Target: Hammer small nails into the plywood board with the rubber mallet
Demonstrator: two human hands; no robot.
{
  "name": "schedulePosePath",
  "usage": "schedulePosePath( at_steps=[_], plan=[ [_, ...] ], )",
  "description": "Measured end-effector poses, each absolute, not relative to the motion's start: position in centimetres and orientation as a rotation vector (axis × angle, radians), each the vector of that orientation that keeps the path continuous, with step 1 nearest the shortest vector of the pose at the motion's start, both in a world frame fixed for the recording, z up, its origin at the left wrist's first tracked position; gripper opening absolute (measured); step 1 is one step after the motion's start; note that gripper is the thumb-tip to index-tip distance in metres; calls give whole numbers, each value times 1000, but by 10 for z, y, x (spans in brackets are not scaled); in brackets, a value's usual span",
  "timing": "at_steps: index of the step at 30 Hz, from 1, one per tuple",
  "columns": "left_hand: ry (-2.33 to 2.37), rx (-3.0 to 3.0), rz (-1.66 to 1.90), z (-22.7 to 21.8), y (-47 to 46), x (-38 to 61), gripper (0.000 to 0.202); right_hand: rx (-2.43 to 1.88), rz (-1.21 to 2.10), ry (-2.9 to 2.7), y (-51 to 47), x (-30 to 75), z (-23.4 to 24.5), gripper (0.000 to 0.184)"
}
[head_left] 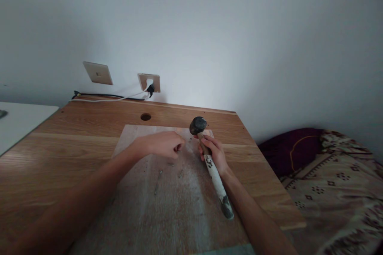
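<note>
My right hand (218, 152) is wrapped round the upper handle of a hammer (216, 179). The hammer's rounded dark head points up and away; below bare wood, its handle is coated white, with a dark butt end toward me. Left of it, my left hand (163, 144) is closed with curled fingers low over a worn wooden board (140, 211). Whatever the fingertips pinch is too hidden to make out. Thin nails lie on the board, one longer nail (158, 183) and a shorter nail (180, 173) among them. A small nail-like piece (190, 140) is near the hammer head.
The board rests on a wooden desk (254, 167) with a round cable hole (145, 116). Behind it, a wall socket (154, 81) holds plugs with white and black cables. A white surface (24, 121) adjoins at left. Patterned bedding (326, 195) lies beyond the right edge.
</note>
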State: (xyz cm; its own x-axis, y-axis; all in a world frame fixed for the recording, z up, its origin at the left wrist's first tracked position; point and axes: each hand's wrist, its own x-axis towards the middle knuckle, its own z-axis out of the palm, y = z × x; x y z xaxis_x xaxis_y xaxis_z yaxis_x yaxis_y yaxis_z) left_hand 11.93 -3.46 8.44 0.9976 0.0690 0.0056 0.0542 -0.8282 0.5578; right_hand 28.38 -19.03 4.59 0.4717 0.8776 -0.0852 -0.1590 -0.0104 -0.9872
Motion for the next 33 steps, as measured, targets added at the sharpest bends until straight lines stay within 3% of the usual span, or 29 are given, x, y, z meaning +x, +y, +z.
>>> schedulePosePath(
  at_steps=[6, 28, 33],
  plan=[
    [364, 2599, 166, 84, 2, 109, 11, -1325, 950, -713, -189, 282, 46, 45],
    [154, 2558, 146, 71, 4, 119, 19, -1351, 937, -756, -189, 283, 43, 43],
    [206, 2518, 284, 57, 3, 125, 17, -1341, 949, -766, -190, 283, 43, 42]
  ],
)
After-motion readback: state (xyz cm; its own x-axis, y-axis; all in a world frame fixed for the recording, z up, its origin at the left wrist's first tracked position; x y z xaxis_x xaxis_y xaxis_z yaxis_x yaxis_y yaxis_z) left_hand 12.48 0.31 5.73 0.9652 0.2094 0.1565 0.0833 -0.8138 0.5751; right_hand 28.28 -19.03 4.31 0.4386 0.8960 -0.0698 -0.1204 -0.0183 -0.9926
